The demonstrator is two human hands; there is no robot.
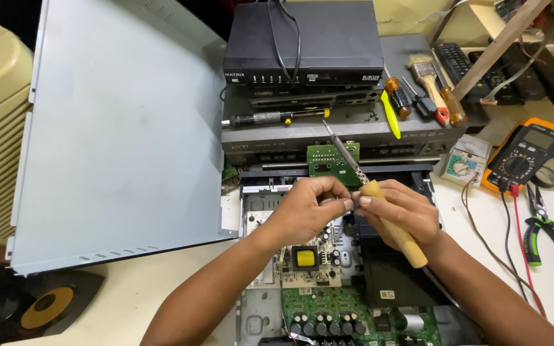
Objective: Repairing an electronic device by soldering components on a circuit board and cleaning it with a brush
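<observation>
Holding a soldering iron (379, 208) by its wooden handle, the right hand (402, 214) has its fingers closed around the grip, with the metal shaft and tip angled up and away toward the stacked units behind. The left hand (309, 208) meets it at the handle's front end, fingertips pinched shut on a small item there; what it pinches is too small to tell. Both hands hover above the opened chassis (338, 269), over its power board with the yellow-topped transformer (305, 257) and, nearer the camera, the green main board (328, 307). A small green circuit board (333, 160) stands just behind the hands, at the chassis's far edge.

The step in hand appears to be preparing the iron rather than soldering, since the tip points clear of every board. The next move likely calls for lowering the tip precisely onto one joint.

The removed grey cover (123, 128) lies to the left; a multimeter (526, 154) and green-handled pliers (546, 234) lie to the right
</observation>
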